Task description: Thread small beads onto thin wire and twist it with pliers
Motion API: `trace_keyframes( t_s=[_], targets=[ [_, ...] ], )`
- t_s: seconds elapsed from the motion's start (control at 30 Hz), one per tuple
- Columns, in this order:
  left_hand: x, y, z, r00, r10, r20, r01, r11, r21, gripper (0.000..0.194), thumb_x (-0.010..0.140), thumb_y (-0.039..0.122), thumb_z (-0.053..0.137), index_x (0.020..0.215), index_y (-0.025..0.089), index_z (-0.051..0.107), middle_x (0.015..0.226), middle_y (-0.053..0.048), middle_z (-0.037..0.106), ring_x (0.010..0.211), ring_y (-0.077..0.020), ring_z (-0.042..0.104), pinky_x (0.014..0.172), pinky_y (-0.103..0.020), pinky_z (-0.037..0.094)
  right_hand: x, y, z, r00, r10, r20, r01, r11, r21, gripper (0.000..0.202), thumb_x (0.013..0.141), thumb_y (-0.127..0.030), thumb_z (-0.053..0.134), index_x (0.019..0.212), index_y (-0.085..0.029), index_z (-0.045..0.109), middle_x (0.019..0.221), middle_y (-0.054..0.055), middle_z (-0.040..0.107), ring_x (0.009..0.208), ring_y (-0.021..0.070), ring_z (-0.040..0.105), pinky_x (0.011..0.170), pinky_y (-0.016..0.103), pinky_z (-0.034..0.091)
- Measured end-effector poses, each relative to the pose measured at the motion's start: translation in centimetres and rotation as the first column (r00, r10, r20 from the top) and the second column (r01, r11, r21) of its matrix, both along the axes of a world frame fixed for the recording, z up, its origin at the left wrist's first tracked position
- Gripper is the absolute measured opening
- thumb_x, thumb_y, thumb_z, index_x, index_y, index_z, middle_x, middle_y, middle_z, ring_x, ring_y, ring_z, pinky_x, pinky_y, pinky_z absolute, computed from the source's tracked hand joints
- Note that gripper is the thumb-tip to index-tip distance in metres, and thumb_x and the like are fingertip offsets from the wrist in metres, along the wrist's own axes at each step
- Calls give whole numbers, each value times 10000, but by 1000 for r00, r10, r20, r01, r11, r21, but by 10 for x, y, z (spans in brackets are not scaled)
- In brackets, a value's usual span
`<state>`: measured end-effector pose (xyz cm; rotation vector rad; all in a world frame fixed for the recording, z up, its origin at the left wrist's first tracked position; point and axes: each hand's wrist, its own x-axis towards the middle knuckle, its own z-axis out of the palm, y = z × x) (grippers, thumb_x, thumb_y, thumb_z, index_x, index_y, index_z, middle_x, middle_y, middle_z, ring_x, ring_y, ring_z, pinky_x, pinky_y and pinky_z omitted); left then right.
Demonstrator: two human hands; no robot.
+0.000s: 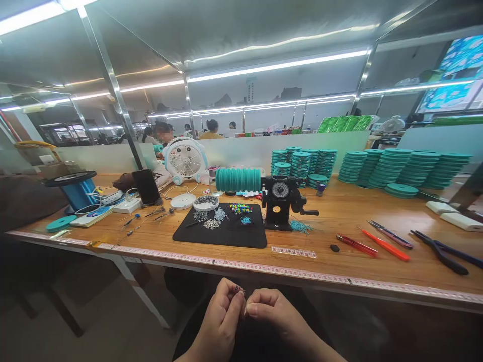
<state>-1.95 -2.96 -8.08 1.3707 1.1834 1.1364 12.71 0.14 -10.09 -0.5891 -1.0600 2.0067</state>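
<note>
My left hand [220, 315] and my right hand [268, 307] meet below the front edge of the wooden table [354, 211], fingertips pinched together. Between them sits a tiny dark bead-like piece [239, 289], held at the left thumb and forefinger; the right fingers touch it too. A thread is too fine to make out. Straight ahead on the table lies a black mat [222, 234] with small heaps of silver, coloured and teal beads, and a round dish of beads [206, 202] at its far edge.
A black hand-crank winder [281, 202] carries a row of teal spools [238, 179]. Stacks of teal spools [392, 168] line the back. Red cutters, orange tool and black pliers [441, 251] lie right. A small fan [184, 160], phone and blue wire reel [77, 188] stand left. People sit behind the partition.
</note>
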Motion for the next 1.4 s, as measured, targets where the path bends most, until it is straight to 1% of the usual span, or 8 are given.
trace_keyframes(
  t_s=[0.47,0.53,0.63,0.73,0.8,1.07,1.23,1.4],
  targets=[
    [1,-1,-2,998,-49,26,50,998,-29,251,896,405,450,740,213,409,618,55,412,553,-100,365,565,-243,329,-5,-3,1,984,-18,-176,-28,967,-252,175,609,-244,777,623,-128,647,571,15,614,554,132,553,626,270,399],
    [1,0,-4,998,-54,35,55,998,-31,249,899,403,444,740,216,399,607,56,413,539,-98,366,547,-241,320,-3,-3,0,989,-79,-127,53,979,-197,182,641,-269,766,629,-134,644,543,-8,583,523,112,512,599,256,388],
    [1,0,-5,999,-39,-12,39,999,17,257,899,399,442,725,215,397,613,46,426,556,-108,377,548,-246,324,0,-5,4,972,-216,90,213,976,40,235,707,-347,732,642,-132,664,583,8,604,561,118,495,598,252,384],
    [0,0,-5,997,-35,-74,37,999,33,261,899,407,429,722,219,391,607,44,428,556,-115,371,541,-249,324,2,-7,12,878,-366,307,269,910,315,322,762,-430,668,637,-133,682,626,33,628,625,155,514,625,273,397],
    [0,1,-3,994,-26,-109,31,999,41,257,893,404,440,722,215,408,603,43,433,553,-117,367,537,-248,323,2,-7,17,828,-421,370,268,877,399,349,772,-458,643,640,-140,699,611,29,616,622,163,509,616,277,396],
    [-1,2,13,998,5,-66,-8,999,-48,272,802,406,590,683,165,547,670,-10,560,650,-138,451,626,-248,374,4,-7,19,858,-341,384,175,897,405,231,756,-427,670,841,-239,773,699,24,680,684,185,554,662,276,411],
    [3,2,1,989,7,150,25,977,-213,350,783,488,584,666,214,400,491,98,335,435,-71,263,421,-204,221,4,-7,14,824,-333,459,147,907,395,242,738,-375,657,648,-166,739,594,21,627,611,165,514,601,270,380],
    [-2,6,-3,966,173,191,-147,979,-142,358,746,466,644,667,200,417,552,87,353,499,-67,289,462,-186,257,5,-9,14,827,-310,470,61,879,472,239,692,-312,633,519,-160,569,518,-26,482,548,125,416,545,249,309]
  ],
)
